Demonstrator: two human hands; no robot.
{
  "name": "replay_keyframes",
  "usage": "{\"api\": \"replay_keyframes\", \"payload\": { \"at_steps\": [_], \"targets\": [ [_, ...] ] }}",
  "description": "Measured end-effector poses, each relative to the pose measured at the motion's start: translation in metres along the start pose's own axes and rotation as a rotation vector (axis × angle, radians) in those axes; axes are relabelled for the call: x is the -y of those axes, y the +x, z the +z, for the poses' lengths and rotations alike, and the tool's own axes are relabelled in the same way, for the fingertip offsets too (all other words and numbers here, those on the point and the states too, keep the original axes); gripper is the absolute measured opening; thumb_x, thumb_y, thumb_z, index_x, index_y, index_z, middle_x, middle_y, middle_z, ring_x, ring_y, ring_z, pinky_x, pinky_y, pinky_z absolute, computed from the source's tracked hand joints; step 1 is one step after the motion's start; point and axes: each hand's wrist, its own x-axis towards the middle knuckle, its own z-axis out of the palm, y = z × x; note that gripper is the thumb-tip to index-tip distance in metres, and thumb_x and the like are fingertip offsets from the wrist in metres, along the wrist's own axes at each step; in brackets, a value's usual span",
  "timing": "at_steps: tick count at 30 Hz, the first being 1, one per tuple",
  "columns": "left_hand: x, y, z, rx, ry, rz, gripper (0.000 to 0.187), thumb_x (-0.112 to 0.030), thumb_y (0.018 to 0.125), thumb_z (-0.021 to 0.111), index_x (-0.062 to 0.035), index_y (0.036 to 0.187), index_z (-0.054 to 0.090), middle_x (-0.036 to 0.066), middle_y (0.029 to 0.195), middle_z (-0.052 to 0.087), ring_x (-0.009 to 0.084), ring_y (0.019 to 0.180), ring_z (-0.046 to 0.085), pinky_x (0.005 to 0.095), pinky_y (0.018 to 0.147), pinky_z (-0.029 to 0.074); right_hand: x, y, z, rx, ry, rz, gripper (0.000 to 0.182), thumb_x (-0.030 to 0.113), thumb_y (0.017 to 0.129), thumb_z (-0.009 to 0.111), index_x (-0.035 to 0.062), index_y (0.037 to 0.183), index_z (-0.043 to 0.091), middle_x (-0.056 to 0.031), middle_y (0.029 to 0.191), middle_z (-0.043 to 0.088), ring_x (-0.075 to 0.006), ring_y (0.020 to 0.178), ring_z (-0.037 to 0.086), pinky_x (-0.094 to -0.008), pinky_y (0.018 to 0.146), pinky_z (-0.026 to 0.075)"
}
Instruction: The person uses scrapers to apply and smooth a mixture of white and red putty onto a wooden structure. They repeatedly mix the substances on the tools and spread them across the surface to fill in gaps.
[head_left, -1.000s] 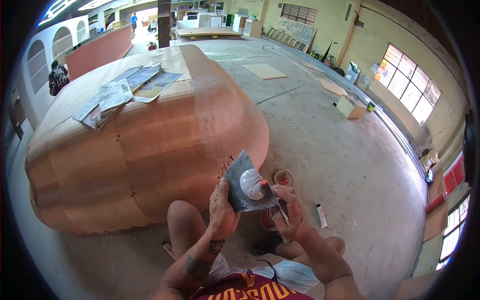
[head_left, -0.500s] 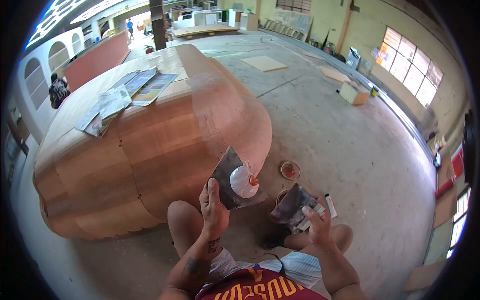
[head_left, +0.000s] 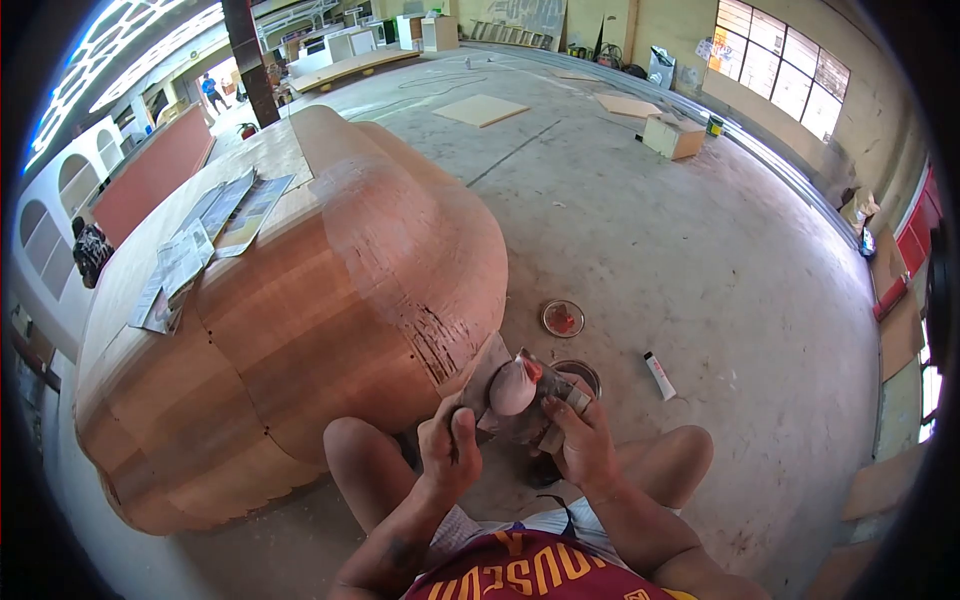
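My left hand (head_left: pixel 450 450) grips a flat metal plate (head_left: pixel 482 378) that bears a lump of pale filler (head_left: pixel 513 388) with a red-orange dab (head_left: pixel 531 369) at its upper right. In my right hand (head_left: pixel 583 440) is a dark spreader blade (head_left: pixel 550 380), its front part against or just beside the lump. Left of both hands stands a large curved wooden form (head_left: pixel 260 370), with pale filler smeared over its rounded corner. An open can (head_left: pixel 577 375) sits on the floor behind the blade, partly hidden.
A lid with red paste (head_left: pixel 562 319) and a white tube (head_left: pixel 660 376) lie on the floor. Newspapers (head_left: pixel 185 258) rest on the wooden form. Farther off are a box (head_left: pixel 673 136), flat boards (head_left: pixel 481 110), a person at the left (head_left: pixel 92 252) and another person in blue (head_left: pixel 211 93).
My right hand has brought the blade leftward to the plate and the lump. My left hand has shifted slightly, tilting the plate. The camera view has turned right.
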Motion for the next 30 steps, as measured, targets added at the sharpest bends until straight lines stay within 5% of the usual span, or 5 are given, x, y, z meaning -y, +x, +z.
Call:
{"api": "replay_keyframes", "payload": {
  "at_steps": [3,7,14,18,30],
  "targets": [
    [0.003,-0.006,0.001,0.036,0.029,0.06,0.035,-0.024,0.108,0.043,0.0045,0.104,0.064,0.004,0.076,0.065,0.008,0.066,0.054,0.0254,0.06,0.043,0.014,0.006,0.001,-0.01,-0.031,-0.007,0.028,0.01,0.102,0.053,0.0036,0.13,0.049,-0.0084,0.105,0.067,-0.0147,0.085,0.069,-0.0311,0.068,0.059],
    [0.02,-0.024,-0.005,0.016,-0.157,-0.247,0.03,-0.022,0.107,0.046,0.0016,0.111,0.064,0.006,0.091,0.07,0.0139,0.078,0.065,0.0256,0.07,0.049,0.034,0.012,0.011,0.034,0.009,-0.164,0.031,0.006,0.102,0.051,0.0029,0.132,0.049,-0.0078,0.102,0.067,-0.0135,0.08,0.068,-0.0294,0.069,0.058],
    [0.011,-0.002,0.014,-0.202,-1.175,-0.69,0.037,-0.035,0.109,0.041,-0.0054,0.126,0.056,0.006,0.116,0.066,0.0187,0.102,0.067,0.0364,0.091,0.056,0.021,0.017,0.003,0.383,-1.034,-1.127,0.04,-0.007,0.083,0.07,0.0019,0.12,0.058,-0.016,0.113,0.065,-0.0282,0.096,0.067,-0.0371,0.079,0.056],
    [0.009,-0.001,0.017,-0.256,-1.204,-0.707,0.039,-0.036,0.109,0.042,-0.0053,0.128,0.054,0.008,0.118,0.066,0.0205,0.104,0.067,0.0384,0.092,0.056,0.016,0.016,-0.003,0.437,-1.206,-1.095,0.055,-0.006,0.072,0.077,0.0037,0.123,0.059,-0.0197,0.118,0.062,-0.0362,0.101,0.065,-0.0415,0.083,0.055],
    [0.022,0.001,0.013,-0.264,-1.14,-0.652,0.038,-0.034,0.108,0.046,-0.0036,0.127,0.056,0.008,0.117,0.065,0.0184,0.104,0.067,0.0352,0.09,0.057,0.034,0.005,-0.03,0.467,-1.559,-0.633,0.051,0.006,0.085,0.071,0.0086,0.134,0.057,-0.0111,0.122,0.062,-0.032,0.108,0.061,-0.0421,0.091,0.052]
  ]
}}
